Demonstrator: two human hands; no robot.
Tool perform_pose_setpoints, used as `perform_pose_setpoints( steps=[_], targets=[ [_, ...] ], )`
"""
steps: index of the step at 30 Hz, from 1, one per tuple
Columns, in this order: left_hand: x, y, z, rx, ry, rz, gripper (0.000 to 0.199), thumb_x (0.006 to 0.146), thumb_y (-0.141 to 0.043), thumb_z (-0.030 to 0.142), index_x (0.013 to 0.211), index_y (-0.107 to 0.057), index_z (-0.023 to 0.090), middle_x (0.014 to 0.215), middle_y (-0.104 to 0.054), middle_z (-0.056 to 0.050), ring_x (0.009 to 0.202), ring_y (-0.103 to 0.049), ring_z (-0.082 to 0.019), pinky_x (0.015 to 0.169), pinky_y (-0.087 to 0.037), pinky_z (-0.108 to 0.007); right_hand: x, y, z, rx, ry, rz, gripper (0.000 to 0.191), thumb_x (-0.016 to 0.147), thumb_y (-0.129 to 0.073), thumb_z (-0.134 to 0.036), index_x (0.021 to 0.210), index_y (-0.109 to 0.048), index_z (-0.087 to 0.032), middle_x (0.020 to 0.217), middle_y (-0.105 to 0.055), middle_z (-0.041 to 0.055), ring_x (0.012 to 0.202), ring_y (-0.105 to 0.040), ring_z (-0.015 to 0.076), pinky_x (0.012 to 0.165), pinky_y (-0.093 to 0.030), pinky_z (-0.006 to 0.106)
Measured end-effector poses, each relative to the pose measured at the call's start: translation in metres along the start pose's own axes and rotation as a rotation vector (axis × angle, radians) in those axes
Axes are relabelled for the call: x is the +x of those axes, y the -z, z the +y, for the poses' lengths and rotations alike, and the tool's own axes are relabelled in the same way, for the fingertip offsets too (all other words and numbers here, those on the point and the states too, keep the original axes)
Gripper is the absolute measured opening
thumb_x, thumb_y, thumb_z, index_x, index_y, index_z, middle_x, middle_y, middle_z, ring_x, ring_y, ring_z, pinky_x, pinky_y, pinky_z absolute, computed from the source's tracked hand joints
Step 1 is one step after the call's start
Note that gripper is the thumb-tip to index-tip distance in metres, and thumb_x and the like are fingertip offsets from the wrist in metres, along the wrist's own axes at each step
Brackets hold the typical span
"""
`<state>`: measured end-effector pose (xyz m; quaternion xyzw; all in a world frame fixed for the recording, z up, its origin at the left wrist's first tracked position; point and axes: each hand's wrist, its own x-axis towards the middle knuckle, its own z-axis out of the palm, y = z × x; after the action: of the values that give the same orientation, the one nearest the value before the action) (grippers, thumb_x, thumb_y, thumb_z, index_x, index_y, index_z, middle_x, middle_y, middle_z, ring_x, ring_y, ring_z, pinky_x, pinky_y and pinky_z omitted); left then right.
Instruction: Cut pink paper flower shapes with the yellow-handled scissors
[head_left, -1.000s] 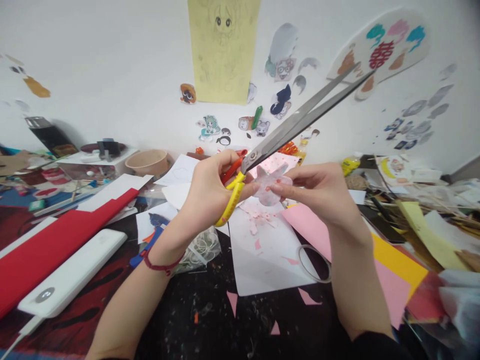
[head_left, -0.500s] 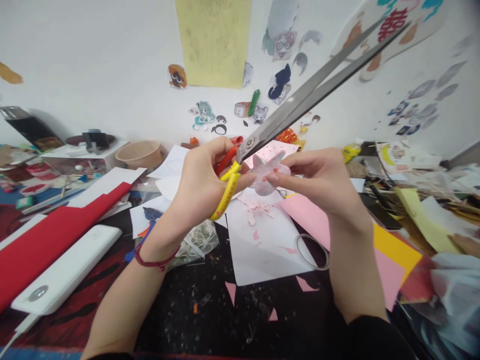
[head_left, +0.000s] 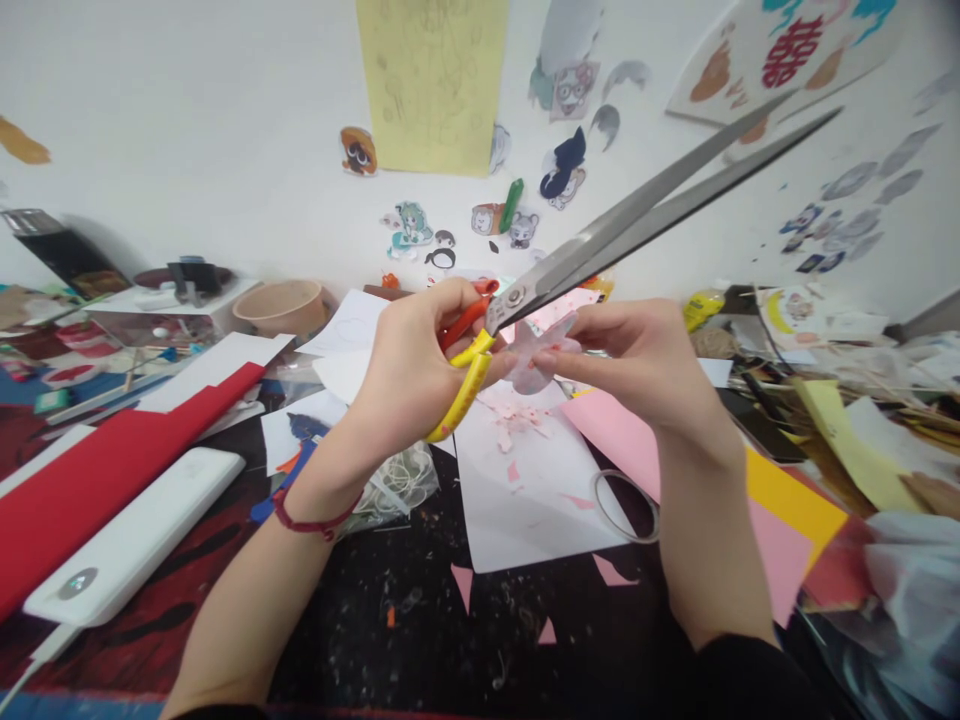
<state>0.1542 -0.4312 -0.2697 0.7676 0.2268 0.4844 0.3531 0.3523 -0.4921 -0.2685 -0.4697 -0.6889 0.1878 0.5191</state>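
Observation:
My left hand (head_left: 420,360) is wrapped round the handles of long scissors (head_left: 585,245), one handle yellow, the other red. The blades point up and to the right, slightly apart. My right hand (head_left: 637,360) pinches a pale pink petal-shaped paper piece (head_left: 531,368) between thumb and fingers. The tip of a left finger touches that piece's left edge. Below both hands, a white sheet (head_left: 517,520) bears small pink scraps (head_left: 517,415).
Pink paper (head_left: 615,430) and a roll of tape (head_left: 600,500) lie right of the sheet. At the left are a white power bank (head_left: 142,535) and a red strip (head_left: 112,480). A clay-coloured bowl (head_left: 279,308) stands behind.
The scissors have shifted slightly right and down, and their blades are wider apart. The pink piece has tilted in my fingers.

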Motion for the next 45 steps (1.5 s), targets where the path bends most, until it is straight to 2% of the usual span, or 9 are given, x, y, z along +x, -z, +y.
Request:
perform_pose_setpoints(
  steps=[8, 17, 24, 38, 45],
  targets=[
    [-0.0008, -0.0006, -0.0022, 0.015, -0.019, -0.008, 0.031, 0.068, -0.085, 0.027, 0.071, -0.056, 0.017, 0.076, -0.065, -0.002, 0.073, -0.059, -0.016, 0.066, -0.048, -0.030, -0.0013, 0.0004, 0.0007, -0.020, 0.019, 0.009, 0.007, 0.079, -0.082, -0.029, 0.081, -0.081, -0.023, 0.076, -0.075, 0.0014, 0.070, -0.064, 0.0134, 0.064, -0.049, 0.028],
    [0.0006, -0.0013, -0.0038, 0.042, -0.006, -0.014, 0.030, 0.070, -0.085, 0.032, 0.073, -0.058, 0.018, 0.084, -0.070, -0.003, 0.081, -0.065, -0.019, 0.074, -0.053, -0.034, 0.0000, -0.0012, -0.0027, -0.057, 0.020, 0.047, 0.006, 0.076, -0.083, -0.026, 0.074, -0.080, -0.021, 0.065, -0.069, -0.0005, 0.063, -0.059, 0.0120, 0.059, -0.047, 0.027],
    [0.0017, -0.0017, -0.0070, 0.034, -0.006, -0.012, 0.030, 0.070, -0.084, 0.032, 0.074, -0.058, 0.018, 0.083, -0.070, -0.004, 0.081, -0.065, -0.020, 0.075, -0.054, -0.035, 0.0003, 0.0006, -0.0005, -0.044, 0.035, 0.028, 0.013, 0.076, -0.084, -0.031, 0.071, -0.077, -0.021, 0.062, -0.066, -0.0024, 0.061, -0.058, 0.0107, 0.059, -0.047, 0.026],
    [0.0004, -0.0029, -0.0039, 0.064, -0.030, -0.001, 0.033, 0.071, -0.084, 0.038, 0.073, -0.057, 0.020, 0.085, -0.070, -0.004, 0.082, -0.064, -0.019, 0.068, -0.052, -0.031, -0.0017, -0.0006, -0.0011, -0.111, 0.082, 0.085, 0.006, 0.076, -0.084, -0.024, 0.072, -0.079, -0.024, 0.068, -0.074, -0.0010, 0.063, -0.064, 0.0143, 0.061, -0.049, 0.030],
    [0.0007, -0.0019, -0.0054, 0.052, -0.025, -0.008, 0.029, 0.072, -0.084, 0.033, 0.075, -0.060, 0.018, 0.085, -0.070, -0.004, 0.084, -0.066, -0.020, 0.075, -0.053, -0.034, -0.0012, -0.0016, 0.0018, -0.127, 0.108, 0.111, 0.006, 0.076, -0.084, -0.028, 0.074, -0.079, -0.026, 0.074, -0.076, -0.0016, 0.069, -0.067, 0.0169, 0.066, -0.052, 0.033]
  ],
)
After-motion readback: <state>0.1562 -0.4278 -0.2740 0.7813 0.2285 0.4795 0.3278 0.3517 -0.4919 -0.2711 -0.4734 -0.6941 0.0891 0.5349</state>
